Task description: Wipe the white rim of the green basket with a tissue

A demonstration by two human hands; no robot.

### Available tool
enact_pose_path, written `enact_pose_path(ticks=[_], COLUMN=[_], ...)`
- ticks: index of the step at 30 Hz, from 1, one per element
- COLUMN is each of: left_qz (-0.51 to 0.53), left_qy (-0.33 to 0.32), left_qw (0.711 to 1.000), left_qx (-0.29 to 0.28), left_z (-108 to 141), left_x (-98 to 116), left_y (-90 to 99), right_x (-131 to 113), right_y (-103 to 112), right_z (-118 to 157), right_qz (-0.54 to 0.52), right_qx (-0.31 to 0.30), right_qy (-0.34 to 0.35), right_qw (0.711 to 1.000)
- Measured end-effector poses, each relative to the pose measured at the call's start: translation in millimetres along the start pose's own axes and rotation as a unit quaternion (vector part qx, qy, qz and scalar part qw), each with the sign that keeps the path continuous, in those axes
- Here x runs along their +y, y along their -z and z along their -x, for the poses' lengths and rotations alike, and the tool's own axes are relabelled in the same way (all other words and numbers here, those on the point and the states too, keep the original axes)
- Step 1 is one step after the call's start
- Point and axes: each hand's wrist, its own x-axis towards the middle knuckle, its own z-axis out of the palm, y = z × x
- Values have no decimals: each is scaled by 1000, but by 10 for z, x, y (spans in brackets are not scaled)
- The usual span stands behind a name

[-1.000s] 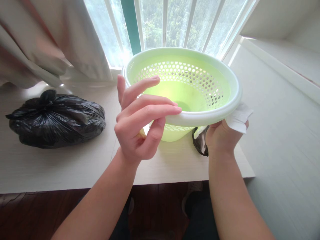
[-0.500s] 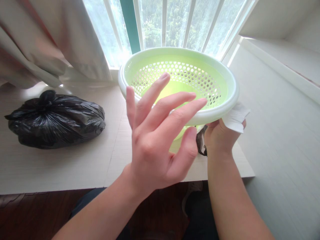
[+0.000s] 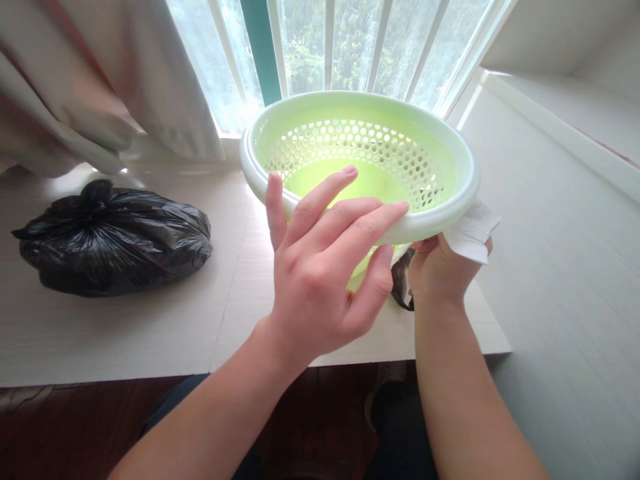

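Observation:
A light green plastic basket (image 3: 360, 177) with a perforated side and a pale rim is held up in front of the window, tilted toward me. My left hand (image 3: 325, 267) is at its near rim, fingers spread over the edge and thumb below; it seems to rest lightly there. Under the right side of the basket is my right hand (image 3: 443, 270), its fingers closed round a white tissue (image 3: 473, 233) and partly hidden by the rim. Something dark and glossy (image 3: 403, 280) shows beneath the basket, beside my right hand.
A knotted black plastic bag (image 3: 115, 240) lies on the left of the pale ledge (image 3: 175, 340). A curtain (image 3: 100, 80) hangs behind it. Window bars stand at the back, and a pale wall panel (image 3: 560, 233) rises on the right.
My left hand has moved slightly up and away from me, closer to the basket's near rim. The basket has tilted slightly; my right hand has hardly moved.

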Motion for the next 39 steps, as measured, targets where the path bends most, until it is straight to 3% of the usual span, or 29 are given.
enact_pose_path(ticks=[18, 39], left_qz=[16, -1], left_qy=[-34, -19], left_qw=[997, 998], left_qx=[71, 67], left_z=[0, -45], left_x=[-166, -278], left_y=[-82, -41], right_x=[20, 5], right_y=[40, 65], right_z=[-49, -40], right_qz=[-9, -17], right_qx=[12, 5], right_qy=[-7, -15], right_qw=[1000, 1000])
